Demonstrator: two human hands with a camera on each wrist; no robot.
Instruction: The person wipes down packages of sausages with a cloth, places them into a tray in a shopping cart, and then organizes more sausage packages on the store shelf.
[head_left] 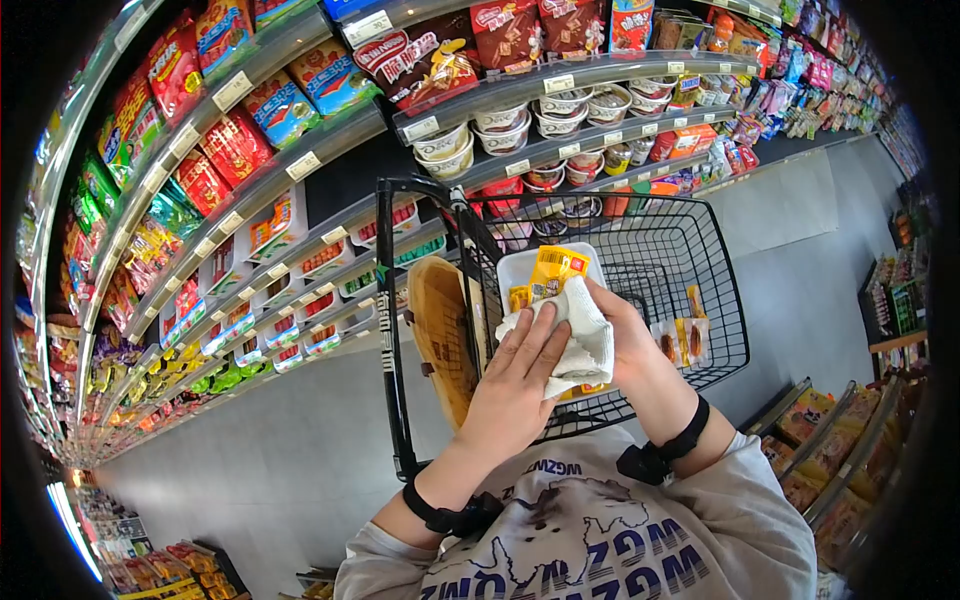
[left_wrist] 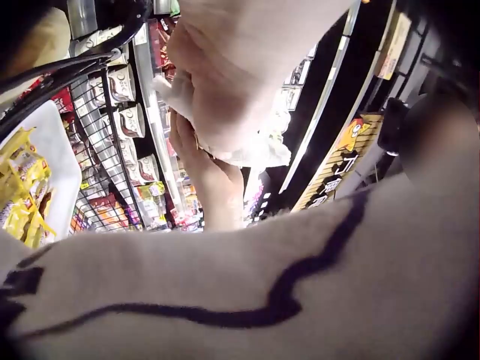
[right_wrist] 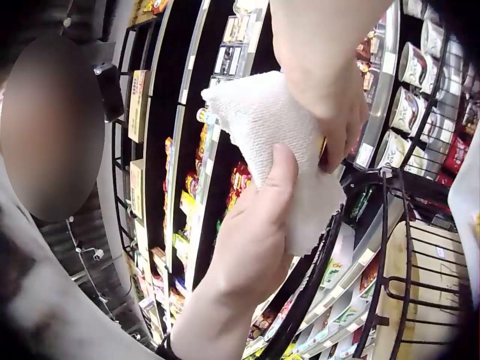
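A folded white cloth (head_left: 583, 345) is between my hands, above the shopping cart (head_left: 735, 270). My left hand (head_left: 512, 375) lays its fingers along the cloth's upper side; its thumb presses the other side in the right wrist view. My right hand (head_left: 632, 335) grips the cloth from the opposite edge. By its fingers, in the right wrist view, a yellow edge (right_wrist: 323, 147) shows beside the cloth; what it belongs to is hidden. Just beyond the cloth, yellow packets (head_left: 558, 266) appear over a white tray (head_left: 520, 262) in the cart.
A tan, oval wooden-looking piece (head_left: 440, 340) stands by the cart's black handle (head_left: 386, 330). Clear snack packs (head_left: 690, 342) lie in the basket. Shelves of bagged sweets (head_left: 232, 145) and white cups (head_left: 503, 130) curve ahead and left. A low rack (head_left: 840, 440) stands at the right.
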